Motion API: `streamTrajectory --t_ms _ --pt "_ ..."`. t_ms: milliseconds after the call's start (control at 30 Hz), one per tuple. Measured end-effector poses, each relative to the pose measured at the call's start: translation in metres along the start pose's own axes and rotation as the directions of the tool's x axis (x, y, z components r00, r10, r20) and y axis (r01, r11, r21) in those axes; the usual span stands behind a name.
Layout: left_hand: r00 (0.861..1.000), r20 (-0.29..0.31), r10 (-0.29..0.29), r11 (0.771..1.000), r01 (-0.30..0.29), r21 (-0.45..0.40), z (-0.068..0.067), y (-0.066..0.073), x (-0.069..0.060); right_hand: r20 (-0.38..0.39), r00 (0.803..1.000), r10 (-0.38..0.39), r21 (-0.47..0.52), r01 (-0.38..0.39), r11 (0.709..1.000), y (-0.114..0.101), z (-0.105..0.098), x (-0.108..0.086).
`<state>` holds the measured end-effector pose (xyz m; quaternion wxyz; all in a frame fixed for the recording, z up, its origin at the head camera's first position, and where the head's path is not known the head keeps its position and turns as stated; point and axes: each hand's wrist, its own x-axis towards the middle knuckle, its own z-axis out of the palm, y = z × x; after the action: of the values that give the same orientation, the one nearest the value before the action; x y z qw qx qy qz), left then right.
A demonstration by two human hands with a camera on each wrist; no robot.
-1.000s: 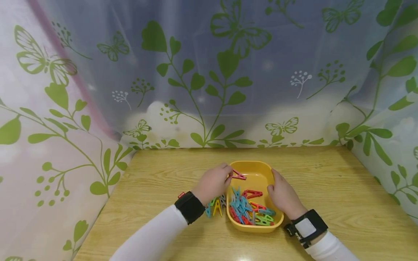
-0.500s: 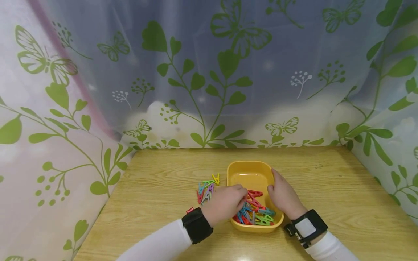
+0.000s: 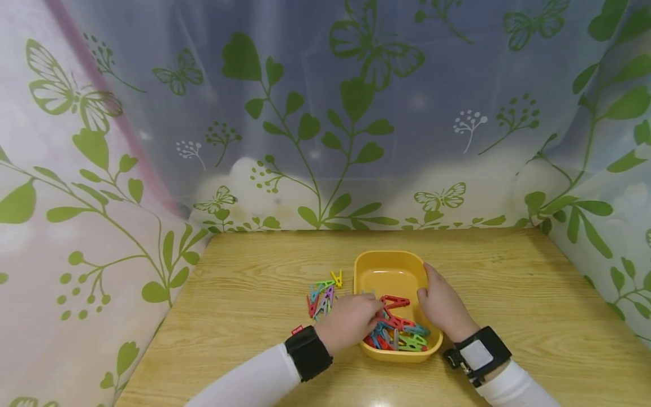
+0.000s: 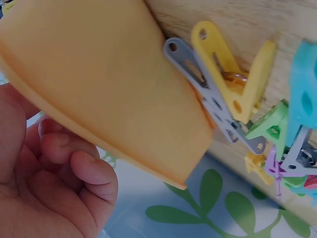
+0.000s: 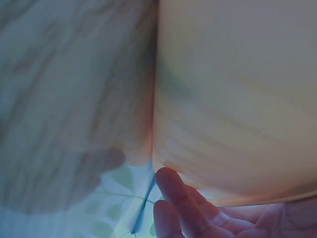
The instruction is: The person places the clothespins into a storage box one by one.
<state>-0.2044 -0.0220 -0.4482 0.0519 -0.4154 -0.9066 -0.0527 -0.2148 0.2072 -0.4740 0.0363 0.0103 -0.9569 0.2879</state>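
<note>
The left hand [image 3: 351, 321] reaches over the left rim of the yellow tray [image 3: 394, 356], its fingertips down among colourful clothespins. A red clothespin [image 3: 399, 302] and a green one [image 3: 413, 342] lie in the tray. In the left wrist view, the fingers of the left hand [image 4: 59, 173] are curled beyond the tray wall [image 4: 99, 79]; whether they pinch a clothespin is hidden. The right hand [image 3: 447, 305] grips the tray's right rim, thumb on the inner side. The right wrist view shows fingers of the right hand [image 5: 193, 213] against the tray's outside [image 5: 237, 99].
Left of the tray, a loose group of clothespins lies on the wooden table [image 3: 244, 282], among them a yellow one [image 3: 337, 278] and a purple one [image 3: 328, 294]. A patterned curtain [image 3: 305, 169] stands behind the table and at both sides.
The left hand has moved from the tray's upper left down among the clothespins. The pink-red clothespin it pinched earlier is now lying on the pile. The right hand and tray have stayed put.
</note>
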Motion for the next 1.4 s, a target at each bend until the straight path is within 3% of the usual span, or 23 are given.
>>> streamTrajectory --t_ms 400,567,767,933,1200,1300,1400 --pt "0.999 0.022 -0.038 0.991 0.041 -0.126 -0.001 -0.004 -0.004 0.008 1.0 0.01 0.003 -0.01 1.0 0.0 0.001 0.0" --pt "0.993 -0.055 -0.105 0.975 0.092 -0.204 -0.012 -0.012 -0.013 0.006 1.0 0.004 0.005 -0.004 1.0 0.0 0.001 0.001" --pt "0.966 -0.143 -0.217 0.954 0.178 -0.241 -0.017 -0.038 -0.026 0.008 1.0 0.007 0.003 -0.007 1.0 0.001 0.002 0.001" --pt "0.927 -0.195 -0.321 0.929 0.268 -0.255 -0.014 -0.064 -0.04 0.008 1.0 0.008 0.001 -0.008 1.0 0.001 0.002 0.001" --pt "0.863 -0.173 -0.474 0.858 0.409 -0.312 -0.003 -0.09 -0.061 -0.005 1.0 -0.012 0.004 0.012 1.0 0.003 0.002 0.002" --pt "0.855 -0.153 -0.496 0.847 0.437 -0.302 0.004 -0.096 -0.064 -0.012 1.0 -0.029 0.009 0.029 1.0 0.004 0.002 0.002" --pt "0.857 -0.129 -0.499 0.848 0.452 -0.278 0.011 -0.098 -0.066 -0.015 0.999 -0.034 0.011 0.034 0.999 0.004 0.003 0.002"
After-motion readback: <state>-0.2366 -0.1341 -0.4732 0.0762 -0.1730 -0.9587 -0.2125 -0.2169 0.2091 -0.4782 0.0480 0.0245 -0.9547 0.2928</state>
